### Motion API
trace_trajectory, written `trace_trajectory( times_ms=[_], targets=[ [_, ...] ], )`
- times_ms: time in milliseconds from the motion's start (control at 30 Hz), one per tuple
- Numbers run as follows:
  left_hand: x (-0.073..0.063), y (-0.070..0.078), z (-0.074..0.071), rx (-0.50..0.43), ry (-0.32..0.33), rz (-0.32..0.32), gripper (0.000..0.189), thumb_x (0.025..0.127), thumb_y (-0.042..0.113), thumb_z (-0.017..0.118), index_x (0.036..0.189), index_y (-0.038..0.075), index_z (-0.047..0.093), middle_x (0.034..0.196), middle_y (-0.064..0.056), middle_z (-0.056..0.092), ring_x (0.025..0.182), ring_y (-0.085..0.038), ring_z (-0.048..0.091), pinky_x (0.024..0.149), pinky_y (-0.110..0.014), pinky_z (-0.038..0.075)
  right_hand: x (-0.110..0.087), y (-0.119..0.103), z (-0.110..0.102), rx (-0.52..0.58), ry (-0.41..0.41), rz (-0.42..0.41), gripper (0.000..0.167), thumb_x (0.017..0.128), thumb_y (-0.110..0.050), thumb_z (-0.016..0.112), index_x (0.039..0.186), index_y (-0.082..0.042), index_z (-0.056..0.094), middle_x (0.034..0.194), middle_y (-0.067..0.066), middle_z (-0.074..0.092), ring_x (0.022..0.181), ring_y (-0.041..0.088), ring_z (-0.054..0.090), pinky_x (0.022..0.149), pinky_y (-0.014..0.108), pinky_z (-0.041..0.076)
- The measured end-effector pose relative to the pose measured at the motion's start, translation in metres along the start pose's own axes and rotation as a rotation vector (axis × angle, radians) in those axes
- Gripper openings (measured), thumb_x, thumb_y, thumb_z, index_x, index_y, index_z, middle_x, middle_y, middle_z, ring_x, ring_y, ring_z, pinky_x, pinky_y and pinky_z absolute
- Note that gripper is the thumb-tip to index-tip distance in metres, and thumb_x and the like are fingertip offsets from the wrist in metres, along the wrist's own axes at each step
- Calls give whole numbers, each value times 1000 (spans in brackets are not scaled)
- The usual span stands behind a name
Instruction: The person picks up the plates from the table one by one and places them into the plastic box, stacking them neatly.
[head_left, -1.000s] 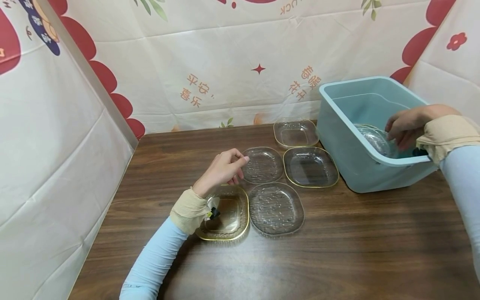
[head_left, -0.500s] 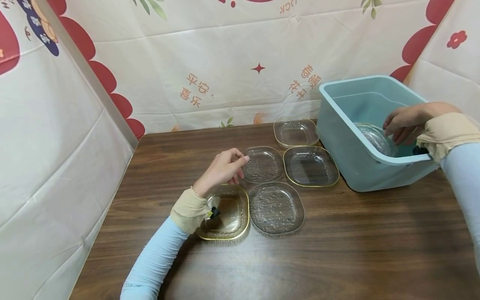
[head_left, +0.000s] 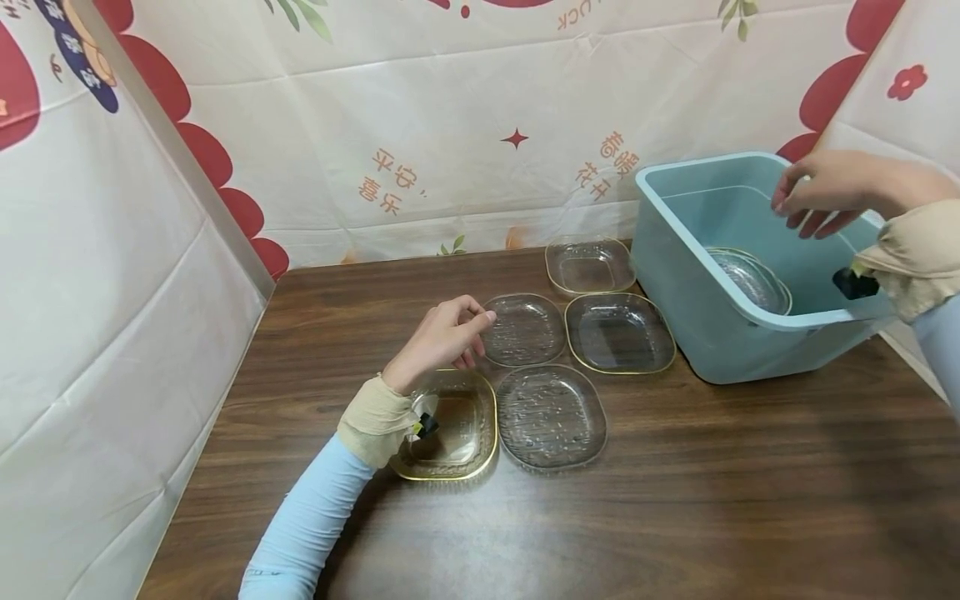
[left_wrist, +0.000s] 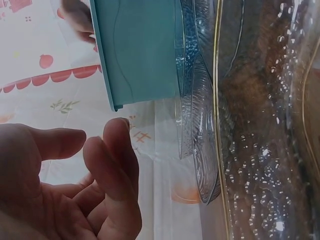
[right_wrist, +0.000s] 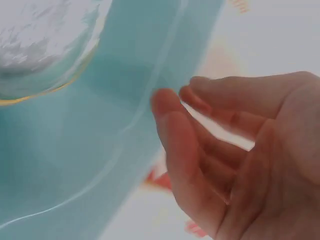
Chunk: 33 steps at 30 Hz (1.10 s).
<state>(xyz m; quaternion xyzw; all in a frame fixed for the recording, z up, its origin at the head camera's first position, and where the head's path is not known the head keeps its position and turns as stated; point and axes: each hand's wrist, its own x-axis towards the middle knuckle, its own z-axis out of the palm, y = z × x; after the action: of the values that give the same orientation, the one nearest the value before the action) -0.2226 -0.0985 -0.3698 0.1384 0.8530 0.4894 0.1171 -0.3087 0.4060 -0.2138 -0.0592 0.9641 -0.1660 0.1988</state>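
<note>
The right hand (head_left: 832,193), fingers loosely bent and holding nothing, hangs above the blue tub (head_left: 671,275). Glass plates (head_left: 752,282) rest inside the tub. Left of it, five dishes (head_left: 621,337) lie on the desk (head_left: 690,500); the left hand (head_left: 441,340), relaxed and empty, hovers there.

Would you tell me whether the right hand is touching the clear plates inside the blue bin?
Apart. The right wrist view shows a strip of blue bin between the right hand and the clear plates.
</note>
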Motion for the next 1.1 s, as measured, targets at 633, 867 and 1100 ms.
trace_trajectory(
  times_ms=[633, 867, 1100],
  targets=[
    [-1, 2, -14, 15, 18, 31, 29, 106, 40, 56, 105, 11, 63, 84, -24, 75, 56, -25, 69, 54, -39, 62, -44, -156, 65, -49, 221, -247, 27, 103, -33, 64, 109, -7, 69, 81, 5, 71, 65, 20, 70, 58, 30, 60],
    [-2, 4, -17, 20, 26, 35, 27, 106, 38, 56, 105, 12, 64, 82, -21, 75, 59, -32, 71, 55, -43, 63, -35, -170, 110, 47, 246, -334, 21, 103, -28, 65, 111, -9, 71, 79, 3, 72, 63, 16, 69, 57, 29, 58],
    [-4, 5, -20, 14, 32, 39, 28, 106, 38, 56, 104, 12, 64, 77, -16, 74, 55, -25, 68, 58, -49, 63, -9, -171, 150, 208, 184, -354, 17, 104, -23, 64, 108, -8, 71, 80, 6, 71, 62, 20, 70, 56, 33, 60]
  ],
)
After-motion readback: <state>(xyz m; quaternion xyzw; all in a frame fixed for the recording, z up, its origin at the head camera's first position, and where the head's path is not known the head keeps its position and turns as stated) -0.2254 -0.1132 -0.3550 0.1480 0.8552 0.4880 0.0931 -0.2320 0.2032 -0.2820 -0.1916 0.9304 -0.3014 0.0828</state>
